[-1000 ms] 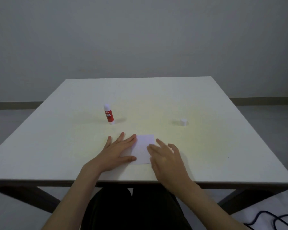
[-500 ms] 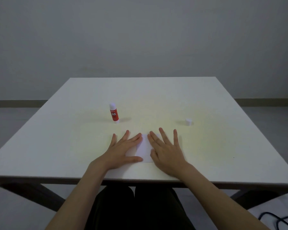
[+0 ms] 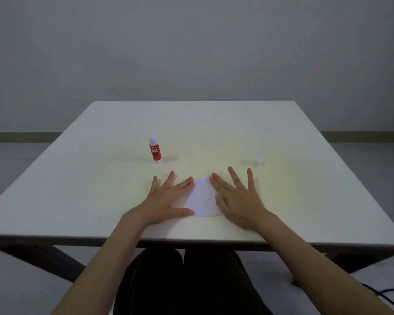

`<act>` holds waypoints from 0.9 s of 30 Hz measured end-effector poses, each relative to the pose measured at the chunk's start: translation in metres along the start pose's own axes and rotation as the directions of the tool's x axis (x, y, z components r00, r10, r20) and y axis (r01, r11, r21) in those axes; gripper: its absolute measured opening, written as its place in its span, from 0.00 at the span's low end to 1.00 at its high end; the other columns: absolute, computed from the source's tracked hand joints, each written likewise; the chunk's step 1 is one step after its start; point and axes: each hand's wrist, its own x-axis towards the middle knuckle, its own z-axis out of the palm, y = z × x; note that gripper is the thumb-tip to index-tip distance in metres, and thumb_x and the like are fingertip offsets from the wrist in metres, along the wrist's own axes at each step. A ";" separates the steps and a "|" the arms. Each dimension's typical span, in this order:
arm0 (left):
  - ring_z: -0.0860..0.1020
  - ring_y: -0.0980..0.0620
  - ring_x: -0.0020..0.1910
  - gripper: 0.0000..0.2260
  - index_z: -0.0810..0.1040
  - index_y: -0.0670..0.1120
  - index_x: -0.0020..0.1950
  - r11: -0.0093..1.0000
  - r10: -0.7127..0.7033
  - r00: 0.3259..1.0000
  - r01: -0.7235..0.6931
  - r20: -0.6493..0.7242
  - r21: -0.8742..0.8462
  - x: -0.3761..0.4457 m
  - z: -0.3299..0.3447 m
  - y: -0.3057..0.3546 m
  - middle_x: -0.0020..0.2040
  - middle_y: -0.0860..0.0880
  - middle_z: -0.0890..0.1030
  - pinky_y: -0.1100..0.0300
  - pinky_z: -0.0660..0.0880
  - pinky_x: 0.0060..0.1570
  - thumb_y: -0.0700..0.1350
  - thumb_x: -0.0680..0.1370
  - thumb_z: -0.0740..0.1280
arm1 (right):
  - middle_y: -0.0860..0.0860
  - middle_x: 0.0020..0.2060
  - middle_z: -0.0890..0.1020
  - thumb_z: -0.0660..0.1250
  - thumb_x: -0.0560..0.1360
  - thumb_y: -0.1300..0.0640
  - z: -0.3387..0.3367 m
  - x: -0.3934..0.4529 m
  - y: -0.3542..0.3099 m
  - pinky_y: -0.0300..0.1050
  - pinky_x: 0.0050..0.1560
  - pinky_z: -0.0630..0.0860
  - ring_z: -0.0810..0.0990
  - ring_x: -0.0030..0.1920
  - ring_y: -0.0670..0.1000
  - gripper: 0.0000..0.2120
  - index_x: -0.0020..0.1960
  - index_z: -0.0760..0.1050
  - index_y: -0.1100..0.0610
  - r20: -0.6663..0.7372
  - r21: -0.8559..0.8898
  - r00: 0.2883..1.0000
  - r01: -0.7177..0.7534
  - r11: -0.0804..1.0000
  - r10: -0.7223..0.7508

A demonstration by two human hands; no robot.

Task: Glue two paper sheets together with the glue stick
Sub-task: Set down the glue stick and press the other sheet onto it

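A small white paper lies flat on the white table near its front edge. My left hand rests flat on the paper's left part, fingers spread. My right hand lies flat over its right edge, fingers spread too. I cannot tell one sheet from two. A red glue stick stands upright and uncapped beyond my left hand. Its white cap sits apart, beyond my right hand.
The table's front edge runs just below my wrists. Dark table legs and my dark-clothed lap show under it. A black cable lies on the floor at the lower right.
My right hand has slid from the middle of the paper out to its right edge, its fingers spreading. My left hand has stayed flat on the left part.
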 end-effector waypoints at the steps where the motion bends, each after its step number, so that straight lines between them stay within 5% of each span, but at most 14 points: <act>1: 0.34 0.52 0.76 0.36 0.46 0.58 0.76 1.000 -0.004 1.000 0.004 0.000 -0.003 0.000 0.000 -0.001 0.72 0.68 0.42 0.43 0.29 0.70 0.64 0.74 0.61 | 0.44 0.78 0.51 0.44 0.80 0.48 -0.002 -0.003 -0.002 0.65 0.70 0.30 0.41 0.77 0.56 0.26 0.77 0.45 0.50 -0.011 -0.002 1.000 0.001 1.000 -0.001; 5: 0.32 0.54 0.74 0.40 0.43 0.57 0.77 1.000 -0.005 1.000 0.005 0.005 0.012 0.005 0.000 -0.005 0.72 0.68 0.39 0.44 0.29 0.70 0.67 0.72 0.60 | 0.46 0.69 0.73 0.49 0.76 0.48 -0.001 -0.034 -0.032 0.74 0.66 0.48 0.63 0.73 0.60 0.25 0.70 0.68 0.53 -0.102 -0.079 0.967 0.226 0.971 -0.234; 7: 0.30 0.56 0.72 0.41 0.42 0.57 0.76 0.999 0.007 1.000 -0.007 0.012 0.054 0.008 0.000 -0.007 0.71 0.68 0.38 0.45 0.28 0.69 0.69 0.71 0.59 | 0.45 0.72 0.69 0.46 0.76 0.47 0.003 -0.036 -0.035 0.72 0.68 0.38 0.55 0.76 0.58 0.26 0.72 0.64 0.51 -0.047 -0.015 0.951 0.306 0.952 -0.307; 10: 0.30 0.58 0.70 0.42 0.42 0.58 0.76 0.998 0.010 1.000 -0.011 0.014 0.066 0.009 0.000 -0.009 0.70 0.68 0.38 0.46 0.28 0.68 0.70 0.70 0.59 | 0.40 0.76 0.56 0.43 0.79 0.48 0.000 -0.011 -0.020 0.65 0.68 0.26 0.39 0.77 0.55 0.25 0.76 0.50 0.45 -0.015 0.021 0.971 0.237 0.971 -0.237; 15: 0.31 0.58 0.71 0.42 0.41 0.58 0.76 1.000 0.005 1.000 -0.006 0.018 0.028 0.008 0.000 -0.007 0.70 0.69 0.38 0.46 0.27 0.68 0.68 0.71 0.60 | 0.41 0.77 0.49 0.43 0.80 0.49 -0.005 0.017 -0.018 0.65 0.70 0.29 0.37 0.77 0.55 0.26 0.76 0.42 0.47 0.025 0.011 0.988 0.155 0.988 -0.155; 21: 0.31 0.58 0.71 0.41 0.43 0.57 0.77 1.000 0.023 1.000 -0.023 0.012 -0.010 0.006 0.000 -0.008 0.71 0.69 0.40 0.46 0.28 0.69 0.67 0.71 0.62 | 0.39 0.77 0.47 0.38 0.76 0.43 0.011 -0.023 -0.025 0.63 0.69 0.24 0.34 0.76 0.53 0.28 0.76 0.43 0.45 0.051 0.060 0.937 0.342 0.938 -0.345; 27: 0.31 0.58 0.72 0.42 0.42 0.57 0.77 1.000 0.003 0.999 -0.003 0.033 -0.005 0.006 -0.001 -0.006 0.71 0.69 0.39 0.46 0.28 0.70 0.67 0.71 0.61 | 0.40 0.77 0.45 0.42 0.80 0.47 -0.002 0.012 0.003 0.63 0.70 0.29 0.36 0.76 0.54 0.25 0.76 0.39 0.45 0.073 0.049 0.992 0.101 0.994 -0.104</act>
